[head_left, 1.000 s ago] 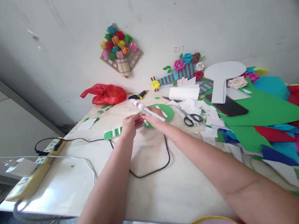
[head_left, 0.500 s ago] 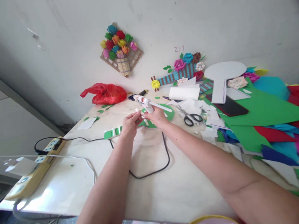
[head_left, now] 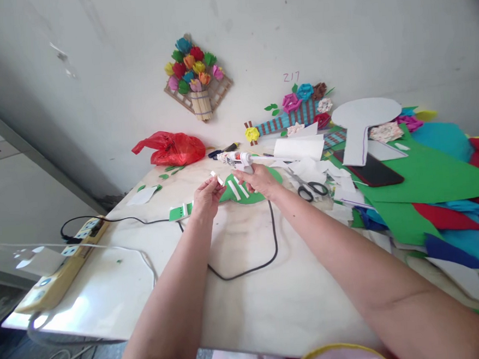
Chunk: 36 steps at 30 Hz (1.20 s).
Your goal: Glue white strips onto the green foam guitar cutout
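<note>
My right hand (head_left: 261, 181) grips a white glue gun (head_left: 238, 159), held level with its nozzle pointing left. A black cord (head_left: 245, 255) runs from it in a loop over the table. My left hand (head_left: 206, 197) pinches a small white paper strip (head_left: 217, 176) just left of the gun's nozzle. Below both hands lies a green paper shape (head_left: 248, 192) with white strips stuck on it. A green strip with white bars (head_left: 181, 211) lies beside my left wrist.
Black scissors (head_left: 310, 188) lie right of my right hand. Coloured paper sheets (head_left: 429, 188) pile up at the right. A red plastic bag (head_left: 172, 148) sits by the wall. A yellow power strip (head_left: 61, 268) lies at the table's left edge. Paper flower crafts (head_left: 195, 78) hang on the wall.
My right hand has swung the glue gun from a tilt to level and moved it back. My left hand now holds the white strip up, apart from the gun.
</note>
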Each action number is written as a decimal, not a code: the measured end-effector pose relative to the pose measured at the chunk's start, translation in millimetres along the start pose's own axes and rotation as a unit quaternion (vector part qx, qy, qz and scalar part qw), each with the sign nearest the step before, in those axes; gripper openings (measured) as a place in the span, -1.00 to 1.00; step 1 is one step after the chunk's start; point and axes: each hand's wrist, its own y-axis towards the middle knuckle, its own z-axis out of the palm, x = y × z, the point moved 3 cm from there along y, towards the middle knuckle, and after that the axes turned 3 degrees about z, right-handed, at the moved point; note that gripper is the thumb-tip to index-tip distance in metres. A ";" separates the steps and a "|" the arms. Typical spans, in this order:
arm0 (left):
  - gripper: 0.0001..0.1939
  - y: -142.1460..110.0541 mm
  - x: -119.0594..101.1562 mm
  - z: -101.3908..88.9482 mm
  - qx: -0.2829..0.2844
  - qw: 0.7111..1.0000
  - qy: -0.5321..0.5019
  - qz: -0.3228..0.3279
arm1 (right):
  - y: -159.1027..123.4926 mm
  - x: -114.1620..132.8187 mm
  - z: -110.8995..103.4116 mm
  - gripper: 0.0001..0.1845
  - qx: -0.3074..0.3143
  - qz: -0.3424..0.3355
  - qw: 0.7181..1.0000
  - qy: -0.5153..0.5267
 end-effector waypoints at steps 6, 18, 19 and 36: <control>-0.96 0.4 0.0 -3.8 -0.019 0.999 -0.045 -0.022 | 2.6 2.2 -14.0 -0.55 0.089 0.027 0.996 -0.013; -0.95 2.1 0.9 -6.4 -0.038 0.991 -0.116 -0.052 | -0.3 8.3 -25.3 -0.47 0.185 0.031 0.981 -0.045; -0.94 2.3 0.9 -6.5 -0.040 0.990 -0.121 -0.053 | -0.3 8.4 -25.4 -0.46 0.188 0.032 0.981 -0.045; -0.88 2.8 -1.4 -3.1 -0.046 0.983 -0.165 -0.069 | -0.3 10.3 -25.4 -0.46 0.159 0.044 0.985 -0.057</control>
